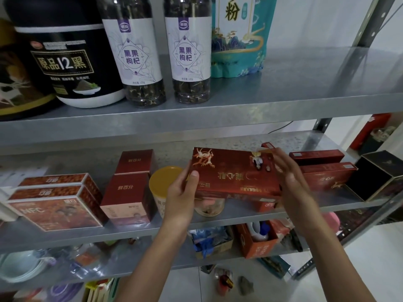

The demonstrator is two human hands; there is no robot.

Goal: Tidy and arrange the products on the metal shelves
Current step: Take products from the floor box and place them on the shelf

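I hold a flat dark red box with a gold dragon print [231,173] above the middle metal shelf [135,234], its lettering upside down to me. My left hand [185,192] grips its left end, thumb on top and fingers underneath. My right hand [287,179] rests against its right end with the fingers fairly straight. Under the box stand a yellow-lidded jar [162,182] and a small round tub [209,207], partly hidden by my left hand. More red boxes [322,168] lie stacked to the right.
Left on the middle shelf stand tall red boxes [130,188] and patterned NFC boxes [56,201]. A black open box [379,175] sits at the right end. The top shelf [283,94] carries a black tub [69,62], two bottles [139,57] and a teal pouch [237,35]. Lower shelves hold clutter.
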